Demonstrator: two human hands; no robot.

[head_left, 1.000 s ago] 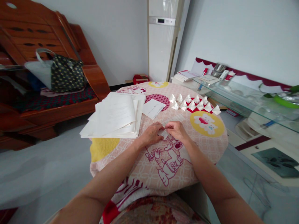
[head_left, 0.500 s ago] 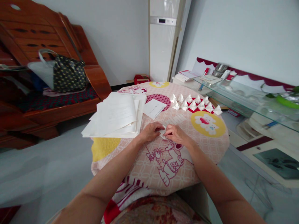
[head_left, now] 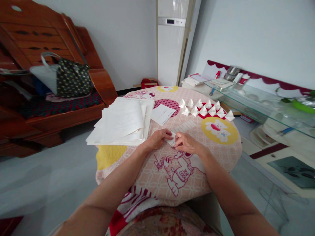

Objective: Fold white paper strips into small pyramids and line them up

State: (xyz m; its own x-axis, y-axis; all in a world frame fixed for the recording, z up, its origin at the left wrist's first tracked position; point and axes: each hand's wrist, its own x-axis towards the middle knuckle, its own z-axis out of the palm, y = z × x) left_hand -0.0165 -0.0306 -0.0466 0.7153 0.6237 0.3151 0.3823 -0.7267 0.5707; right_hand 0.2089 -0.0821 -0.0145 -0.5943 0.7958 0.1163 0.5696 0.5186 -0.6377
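My left hand (head_left: 157, 138) and my right hand (head_left: 187, 143) meet at the middle of a round table covered with a pink cartoon cloth (head_left: 172, 170). Both pinch a small white folded piece of paper (head_left: 171, 139) that lies between them on the cloth, fingers pressed together on it. Several finished white folded paper triangles (head_left: 205, 109) stand in two rows at the far right of the table. A stack of white paper sheets (head_left: 123, 121) lies at the far left, with a smaller white slip (head_left: 161, 114) beside it.
A wooden bench (head_left: 49, 82) with a dotted dark bag (head_left: 71, 78) stands at the left. A tall white air conditioner (head_left: 172, 42) is at the back. A glass shelf unit (head_left: 258, 101) with books and containers runs along the right.
My right hand has slid a little left and toward me over the small paper. My left hand has hardly moved.
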